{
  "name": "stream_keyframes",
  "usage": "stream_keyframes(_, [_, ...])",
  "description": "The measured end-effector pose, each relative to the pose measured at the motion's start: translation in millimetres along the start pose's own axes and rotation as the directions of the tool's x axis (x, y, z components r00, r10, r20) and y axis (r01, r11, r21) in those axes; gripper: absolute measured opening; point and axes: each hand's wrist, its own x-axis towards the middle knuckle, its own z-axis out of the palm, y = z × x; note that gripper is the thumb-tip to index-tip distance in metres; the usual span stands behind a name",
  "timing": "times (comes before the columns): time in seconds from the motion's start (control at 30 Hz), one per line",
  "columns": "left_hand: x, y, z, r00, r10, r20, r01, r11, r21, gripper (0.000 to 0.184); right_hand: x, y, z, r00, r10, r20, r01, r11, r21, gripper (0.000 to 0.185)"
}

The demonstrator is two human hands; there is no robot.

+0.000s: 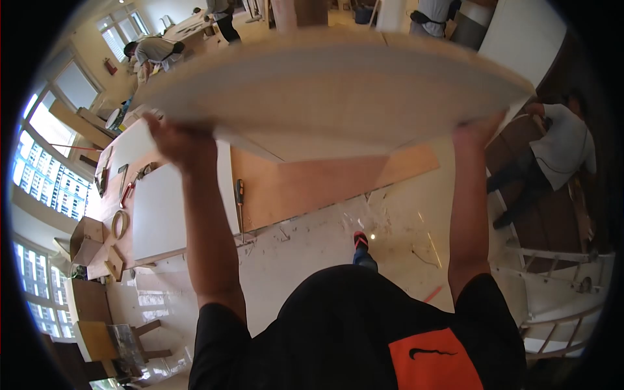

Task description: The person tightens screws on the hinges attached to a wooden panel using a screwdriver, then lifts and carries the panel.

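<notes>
A large pale board (325, 107) is held up in front of me, spanning most of the upper view. At its left end, my left hand (182, 140) is closed on the edge, its fingers partly hidden by the board. My right hand (480, 130) grips the opposite end, with the fingers mostly behind it. Below the board are a brown wood sheet (312, 188) and a white panel (159, 211) on the worktable. A screwdriver (240, 201) with an orange and black handle lies near the boundary between them.
A hammer (122, 181), a tape roll (119, 224) and a wooden box (86, 239) are on the left. One person (562, 146) is close on the right, beside a ladder (552, 260). Another person (156, 52) bends over at the far left.
</notes>
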Motion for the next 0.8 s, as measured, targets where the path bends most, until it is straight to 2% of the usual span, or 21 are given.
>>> stream_keyframes(0.03, [18.2,-13.5,12.7,0.996,0.077,-0.044,-0.074,0.994,0.076,0.069,19.3,16.7,7.3,0.999,-0.029,-0.022,0.025,0.989,-0.146,0.069])
stream_keyframes(0.1, [51.8,-35.6,29.7,0.968,0.221,-0.115,-0.209,0.972,0.108,0.052,50.4,51.3,8.7,0.994,-0.098,-0.055,0.066,0.903,-0.426,0.081])
stream_keyframes(0.13, [70.2,-47.0,33.0,0.942,0.309,-0.129,-0.295,0.948,0.118,0.042,52.8,55.2,19.3,0.990,-0.111,-0.086,0.057,0.878,-0.476,0.080])
stream_keyframes(0.2, [80.6,-57.3,52.0,0.921,0.372,-0.116,-0.323,0.895,0.308,0.043,55.3,65.2,42.3,0.980,-0.138,-0.145,0.031,0.819,-0.572,0.080])
stream_keyframes(0.33, [115.6,-74.1,33.6,0.888,0.459,0.010,-0.395,0.752,0.528,0.052,78.5,92.4,55.7,0.946,-0.293,-0.138,0.169,0.810,-0.561,0.081])
stream_keyframes(0.47, [131.0,-89.7,28.2,0.823,0.567,0.039,-0.422,0.564,0.710,0.065,85.2,99.9,66.4,0.941,-0.281,-0.190,0.094,0.753,-0.652,0.081])
stream_keyframes(0.57, [147.8,-110.3,3.9,0.829,0.559,0.018,-0.336,0.472,0.815,0.054,96.5,105.8,68.1,0.948,-0.256,-0.190,0.045,0.699,-0.714,0.081])
stream_keyframes(0.6, [147.9,-111.9,1.5,0.843,0.538,-0.002,-0.290,0.457,0.841,0.056,99.3,108.7,68.9,0.950,-0.251,-0.187,0.039,0.687,-0.726,0.081])
stream_keyframes(0.7, [146.8,-116.4,6.1,0.831,0.556,0.003,-0.316,0.468,0.826,0.057,106.6,114.2,64.1,0.957,-0.261,-0.130,0.064,0.624,-0.779,0.084])
stream_keyframes(0.8, [151.8,-122.0,9.5,0.810,0.585,-0.026,-0.334,0.498,0.801,0.069,124.9,131.0,56.9,0.926,-0.350,-0.142,0.058,0.503,-0.862,0.086])
